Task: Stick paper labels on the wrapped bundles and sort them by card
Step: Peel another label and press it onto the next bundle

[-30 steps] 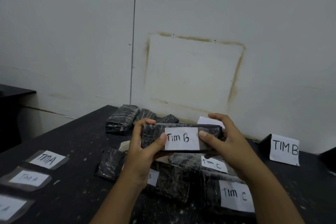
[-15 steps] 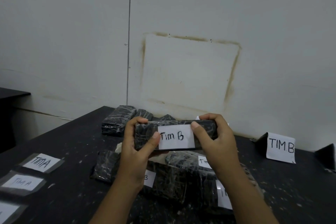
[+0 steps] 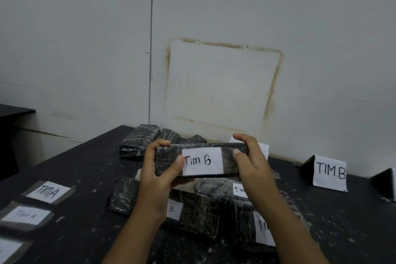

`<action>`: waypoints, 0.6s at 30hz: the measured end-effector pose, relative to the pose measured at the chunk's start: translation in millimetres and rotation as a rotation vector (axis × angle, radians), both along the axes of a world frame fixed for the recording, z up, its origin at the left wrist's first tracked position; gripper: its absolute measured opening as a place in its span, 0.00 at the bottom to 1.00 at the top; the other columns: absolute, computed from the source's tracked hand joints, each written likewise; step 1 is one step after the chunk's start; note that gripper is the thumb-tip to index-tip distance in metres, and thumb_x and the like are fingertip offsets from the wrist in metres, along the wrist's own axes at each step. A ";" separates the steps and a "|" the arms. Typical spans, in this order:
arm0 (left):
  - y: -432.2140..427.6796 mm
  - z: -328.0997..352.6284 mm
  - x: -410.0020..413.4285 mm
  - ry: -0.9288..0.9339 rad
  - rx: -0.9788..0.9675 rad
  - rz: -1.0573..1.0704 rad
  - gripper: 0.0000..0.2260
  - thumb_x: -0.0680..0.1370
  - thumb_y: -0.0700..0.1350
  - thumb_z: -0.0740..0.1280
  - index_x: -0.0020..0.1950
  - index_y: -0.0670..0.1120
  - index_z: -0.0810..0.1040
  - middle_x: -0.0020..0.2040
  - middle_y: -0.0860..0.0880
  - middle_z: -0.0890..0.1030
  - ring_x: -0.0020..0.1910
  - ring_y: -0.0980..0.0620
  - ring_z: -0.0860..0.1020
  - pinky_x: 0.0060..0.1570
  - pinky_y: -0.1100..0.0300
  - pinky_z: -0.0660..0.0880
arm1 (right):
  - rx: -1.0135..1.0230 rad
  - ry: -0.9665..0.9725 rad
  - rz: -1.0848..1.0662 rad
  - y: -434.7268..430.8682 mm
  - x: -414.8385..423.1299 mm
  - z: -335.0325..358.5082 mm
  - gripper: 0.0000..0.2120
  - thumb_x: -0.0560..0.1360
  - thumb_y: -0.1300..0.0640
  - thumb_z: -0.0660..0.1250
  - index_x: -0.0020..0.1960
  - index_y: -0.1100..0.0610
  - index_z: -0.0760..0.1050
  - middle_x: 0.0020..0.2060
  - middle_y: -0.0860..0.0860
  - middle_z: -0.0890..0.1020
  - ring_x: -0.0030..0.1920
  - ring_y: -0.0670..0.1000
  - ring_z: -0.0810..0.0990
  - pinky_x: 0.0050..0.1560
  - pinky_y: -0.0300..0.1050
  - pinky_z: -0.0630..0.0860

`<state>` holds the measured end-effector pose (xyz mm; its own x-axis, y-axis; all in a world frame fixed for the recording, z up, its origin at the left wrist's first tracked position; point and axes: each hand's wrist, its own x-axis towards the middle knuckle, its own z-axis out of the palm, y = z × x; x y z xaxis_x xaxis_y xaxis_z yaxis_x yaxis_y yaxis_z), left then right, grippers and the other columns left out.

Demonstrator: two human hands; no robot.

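Note:
A black wrapped bundle (image 3: pixel 167 161) is held above the table, long side level. Its white paper label (image 3: pixel 202 161) reads "Tim B". My left hand (image 3: pixel 158 169) grips the bundle's left end, thumb resting on the label's left edge. My right hand (image 3: pixel 250 161) grips the right end, thumb pressed on the wrap beside the label. Under my hands lie more labelled bundles (image 3: pixel 199 214), one marked with a "B", others with partly hidden "Tim" labels. A folded card (image 3: pixel 330 172) reading "TIM B" stands at the right.
Unlabelled black bundles (image 3: pixel 139 140) are stacked at the back by the wall. Taped "TIM A" labels (image 3: pixel 48 192) lie on the dark table (image 3: pixel 85 167) at the left. Another dark folded card (image 3: pixel 383 184) stands at the far right edge.
The held bundle stays between both hands. My right thumb has slid off the label's right edge onto the wrap, and the view has shifted slightly.

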<state>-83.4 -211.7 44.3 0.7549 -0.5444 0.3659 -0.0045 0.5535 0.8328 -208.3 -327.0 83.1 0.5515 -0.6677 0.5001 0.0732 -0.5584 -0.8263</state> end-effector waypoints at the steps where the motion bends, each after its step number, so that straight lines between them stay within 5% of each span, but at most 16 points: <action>1: 0.3 -0.4 0.7 -0.003 -0.002 0.010 0.13 0.68 0.42 0.69 0.47 0.58 0.75 0.56 0.34 0.77 0.44 0.41 0.83 0.37 0.46 0.81 | -0.036 0.051 0.002 1.4 -0.9 0.5 0.13 0.76 0.53 0.63 0.60 0.47 0.68 0.35 0.45 0.76 0.32 0.38 0.75 0.31 0.32 0.70; 4: 0.8 -0.3 1.9 0.006 -0.009 0.031 0.13 0.68 0.41 0.69 0.47 0.57 0.75 0.48 0.40 0.80 0.40 0.44 0.83 0.36 0.47 0.82 | -0.066 0.092 0.012 3.8 -2.2 2.0 0.19 0.72 0.51 0.69 0.60 0.45 0.67 0.41 0.43 0.78 0.40 0.36 0.77 0.37 0.31 0.75; 8: 0.9 0.2 4.2 0.051 -0.019 0.005 0.13 0.65 0.43 0.69 0.45 0.57 0.76 0.39 0.44 0.84 0.38 0.44 0.83 0.36 0.45 0.82 | -0.113 0.102 0.056 1.2 -6.8 4.2 0.20 0.74 0.54 0.66 0.64 0.44 0.66 0.48 0.47 0.78 0.47 0.47 0.78 0.47 0.44 0.78; 11: 1.7 -0.2 7.1 0.069 -0.008 -0.001 0.14 0.65 0.43 0.69 0.47 0.56 0.76 0.37 0.44 0.84 0.37 0.44 0.83 0.36 0.46 0.82 | -0.147 0.084 0.123 2.9 -7.4 1.7 0.19 0.77 0.60 0.61 0.64 0.44 0.63 0.37 0.36 0.76 0.34 0.39 0.73 0.33 0.37 0.70; 14: 2.4 -0.6 8.2 0.089 -0.010 0.000 0.14 0.65 0.42 0.69 0.48 0.56 0.76 0.38 0.43 0.84 0.37 0.44 0.83 0.35 0.49 0.82 | -0.148 0.073 0.143 1.3 -7.0 -3.5 0.20 0.79 0.62 0.56 0.65 0.42 0.61 0.23 0.40 0.71 0.25 0.42 0.65 0.27 0.34 0.61; 18: 1.4 -0.4 6.7 0.096 -0.007 0.003 0.14 0.65 0.43 0.69 0.47 0.57 0.76 0.41 0.41 0.84 0.39 0.43 0.83 0.38 0.45 0.82 | -0.151 0.069 0.133 -0.1 -7.0 -2.9 0.18 0.77 0.56 0.56 0.63 0.39 0.63 0.34 0.49 0.72 0.32 0.45 0.70 0.34 0.39 0.67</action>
